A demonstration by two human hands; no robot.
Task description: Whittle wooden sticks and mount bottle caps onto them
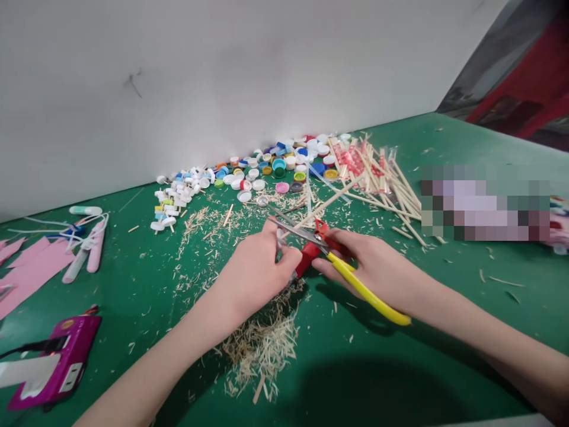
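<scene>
My right hand (371, 265) is closed around red-and-yellow shears (331, 255), whose metal blades point up and left over the green table (400, 356). My left hand (258, 270) is pinched shut right beside the blades, holding something small that I cannot make out. A wooden stick (326, 204) lies just past the blade tips. A heap of wood shavings (262, 344) sits under and in front of my left wrist.
Many plastic bottle caps (267, 169) lie along the white wall. A pile of wooden chopsticks (386, 178) is at the back right. Pink paper (31, 267), pink pens (89, 249) and a magenta glue gun (62, 362) lie at left.
</scene>
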